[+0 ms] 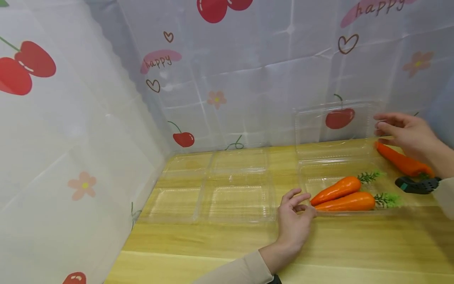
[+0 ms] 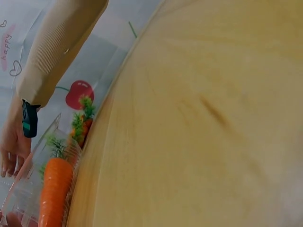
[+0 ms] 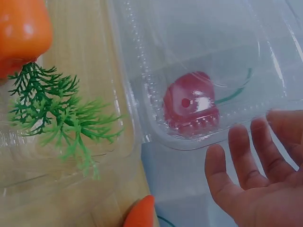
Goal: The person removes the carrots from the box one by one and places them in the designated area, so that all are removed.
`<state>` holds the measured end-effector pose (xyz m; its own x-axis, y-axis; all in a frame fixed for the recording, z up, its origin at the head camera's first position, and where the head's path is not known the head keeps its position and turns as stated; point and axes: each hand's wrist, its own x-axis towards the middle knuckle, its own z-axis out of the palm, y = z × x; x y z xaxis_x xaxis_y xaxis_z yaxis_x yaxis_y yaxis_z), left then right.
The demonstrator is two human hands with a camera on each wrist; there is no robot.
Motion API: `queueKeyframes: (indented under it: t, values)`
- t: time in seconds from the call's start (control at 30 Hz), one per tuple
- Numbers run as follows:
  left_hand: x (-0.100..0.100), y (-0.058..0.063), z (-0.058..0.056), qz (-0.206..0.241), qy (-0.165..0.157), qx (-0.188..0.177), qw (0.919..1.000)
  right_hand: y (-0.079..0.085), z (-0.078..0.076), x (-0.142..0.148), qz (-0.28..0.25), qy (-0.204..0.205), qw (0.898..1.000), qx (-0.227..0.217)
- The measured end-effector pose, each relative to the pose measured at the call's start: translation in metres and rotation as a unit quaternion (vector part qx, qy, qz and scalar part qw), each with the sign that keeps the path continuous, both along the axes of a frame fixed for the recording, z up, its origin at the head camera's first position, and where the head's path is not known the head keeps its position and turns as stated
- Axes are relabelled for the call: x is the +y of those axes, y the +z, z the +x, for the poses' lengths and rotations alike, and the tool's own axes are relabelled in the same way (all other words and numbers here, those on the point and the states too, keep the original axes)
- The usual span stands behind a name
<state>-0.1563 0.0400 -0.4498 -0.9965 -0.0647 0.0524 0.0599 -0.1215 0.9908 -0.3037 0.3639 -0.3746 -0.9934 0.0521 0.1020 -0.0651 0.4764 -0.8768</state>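
Note:
A clear plastic clamshell box (image 1: pixel 340 161) stands at the right with its lid (image 1: pixel 315 126) raised against the backdrop. Inside its base lie two orange carrots with green tops, a rear carrot (image 1: pixel 337 189) and a front carrot (image 1: pixel 349 202). My left hand (image 1: pixel 294 221) pinches the box's front left corner, beside the carrot tips. In the right wrist view, my right hand (image 3: pixel 255 175) has its fingers spread, with fingertips at the lid's edge. Beneath that hand, right of the box, a third carrot (image 1: pixel 404 159) lies on the table.
Two more clear clamshell boxes, a left one (image 1: pixel 177 189) and a middle one (image 1: pixel 237 183), lie opened out side by side on the wooden table (image 1: pixel 220 252). A cherry-printed sheet (image 1: pixel 262 86) hangs behind the table and along its left side.

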Motion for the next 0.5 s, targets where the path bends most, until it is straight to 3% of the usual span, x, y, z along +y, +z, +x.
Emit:
queueKeyframes:
  t: [0.17, 0.5]
  values:
    - [-0.001, 0.004, -0.001, 0.001, -0.009, -0.007, 0.9999, -0.004, -0.004, 0.0, 0.011, 0.005, 0.999, -0.032]
    - [-0.001, 0.003, -0.002, 0.018, -0.01, 0.005, 0.9998, -0.016, -0.005, 0.006, 0.001, 0.053, 0.995, -0.09]
